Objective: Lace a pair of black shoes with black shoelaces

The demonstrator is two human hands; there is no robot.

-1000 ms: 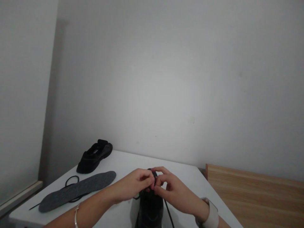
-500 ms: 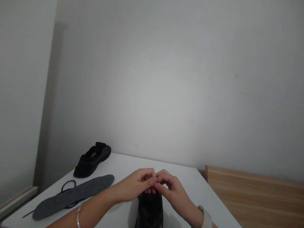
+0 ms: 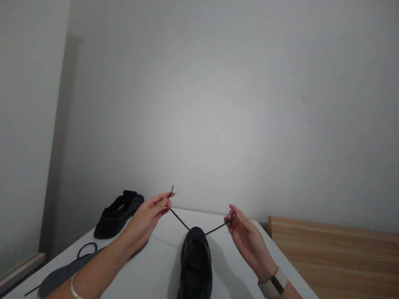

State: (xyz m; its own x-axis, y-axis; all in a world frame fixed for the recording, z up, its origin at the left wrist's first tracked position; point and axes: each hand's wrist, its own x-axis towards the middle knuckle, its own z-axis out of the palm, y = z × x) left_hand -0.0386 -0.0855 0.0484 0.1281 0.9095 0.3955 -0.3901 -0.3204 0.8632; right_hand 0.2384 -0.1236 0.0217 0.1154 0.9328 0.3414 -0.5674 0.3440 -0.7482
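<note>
A black shoe (image 3: 195,261) stands on the white table (image 3: 158,270) in front of me, toe pointing away. A thin black shoelace (image 3: 180,217) runs from its toe end out to both sides. My left hand (image 3: 149,216) pinches the left end of the lace, raised up and to the left. The right end of the lace is pinched in my right hand (image 3: 245,232), out to the right of the shoe. Both strands are pulled taut in a V above the toe.
A second black shoe (image 3: 116,211) lies at the far left of the table. A grey insole (image 3: 59,276) and another black lace (image 3: 85,249) lie near the left edge, partly behind my left forearm. A wooden surface (image 3: 336,257) adjoins on the right. A plain wall stands behind.
My hands were together over the shoe's toe. They have moved apart, left up and leftward, right to the right, drawing the lace ends out taut.
</note>
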